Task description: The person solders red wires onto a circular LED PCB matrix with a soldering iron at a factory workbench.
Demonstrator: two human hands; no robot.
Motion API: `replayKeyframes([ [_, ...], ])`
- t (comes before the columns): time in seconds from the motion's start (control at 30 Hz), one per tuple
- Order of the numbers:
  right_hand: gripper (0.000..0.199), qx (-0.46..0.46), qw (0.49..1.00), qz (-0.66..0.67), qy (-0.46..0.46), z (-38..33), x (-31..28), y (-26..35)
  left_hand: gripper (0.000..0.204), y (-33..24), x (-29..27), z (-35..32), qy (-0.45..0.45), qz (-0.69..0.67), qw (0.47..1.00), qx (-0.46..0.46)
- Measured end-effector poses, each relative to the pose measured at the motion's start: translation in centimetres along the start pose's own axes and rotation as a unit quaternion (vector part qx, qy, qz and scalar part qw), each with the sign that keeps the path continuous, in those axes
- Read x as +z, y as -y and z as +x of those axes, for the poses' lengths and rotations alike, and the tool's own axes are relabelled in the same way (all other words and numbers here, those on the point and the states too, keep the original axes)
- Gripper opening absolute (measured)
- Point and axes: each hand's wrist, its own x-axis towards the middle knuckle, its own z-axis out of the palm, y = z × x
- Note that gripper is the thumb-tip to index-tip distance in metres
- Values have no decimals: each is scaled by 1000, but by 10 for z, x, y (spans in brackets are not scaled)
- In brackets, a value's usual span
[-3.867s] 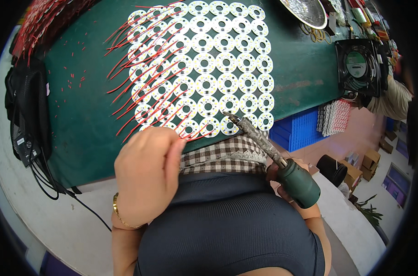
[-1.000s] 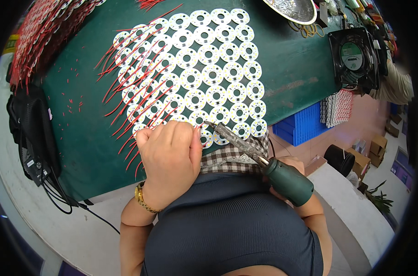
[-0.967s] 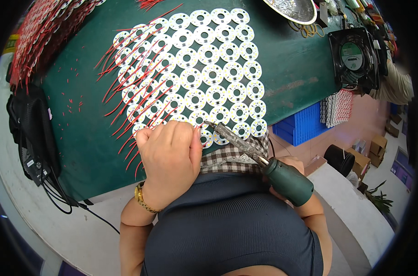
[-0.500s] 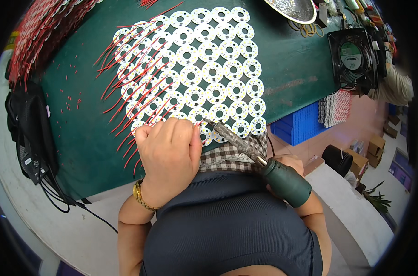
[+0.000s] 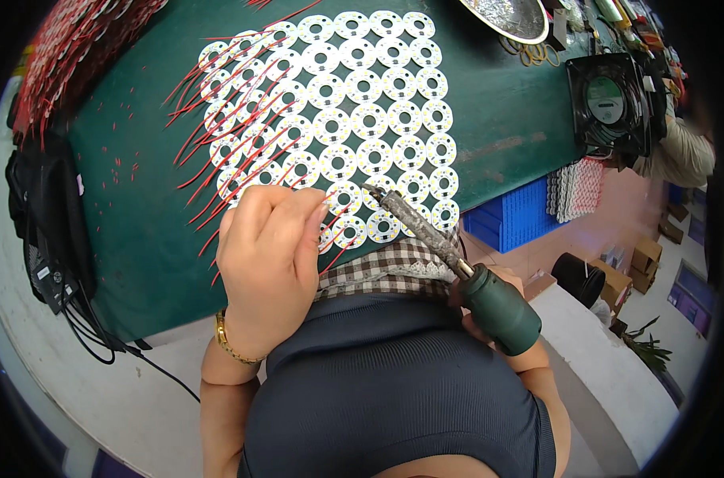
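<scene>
My left hand [image 5: 270, 247] is closed in a pinch above the near edge of a sheet of round white LED boards [image 5: 330, 125]. A short bit of red wire [image 5: 330, 194] shows at its fingertips; the rest is hidden by the fingers. In my right hand [image 5: 507, 279], partly behind the handle, is a soldering iron [image 5: 438, 239] with a dark green grip and a crusted grey barrel. Its bent tip points up-left, near a board in the lower rows. Red wires [image 5: 207, 151] trail leftward from the boards on the left side.
A large bundle of red-wired boards [image 5: 79, 56] lies at the far left, above a black bag [image 5: 51, 215]. Red scraps dot the green mat [image 5: 155, 263]. On the right are a metal bowl [image 5: 529, 32], a black fan [image 5: 609, 103] and a blue crate [image 5: 505, 215]. Another person's sleeve [image 5: 684, 151] shows beyond.
My left hand has moved slightly left and away from the iron's tip, uncovering boards with red wires near the front edge. The iron's tip has shifted slightly up and right.
</scene>
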Motion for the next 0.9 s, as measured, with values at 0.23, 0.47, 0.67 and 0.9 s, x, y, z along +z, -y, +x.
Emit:
replayKeyframes([
  [0.23, 22, -29, 999, 32, -32, 6, 5, -4, 8, 0, 4, -2, 42, -58, 996, -56],
  [0.47, 29, -43, 994, 99, -30, 4, 11, -9, 11, 5, 6, -1, 69, -15, 997, -18],
  [0.67, 26, -27, 997, 71, -12, 3, 13, -11, 13, 4, 7, 1, 86, 3, 996, -21],
  [0.9, 29, -33, 997, 68, -8, 2, 15, -16, 13, 3, 10, 0, 79, 24, 996, -21],
])
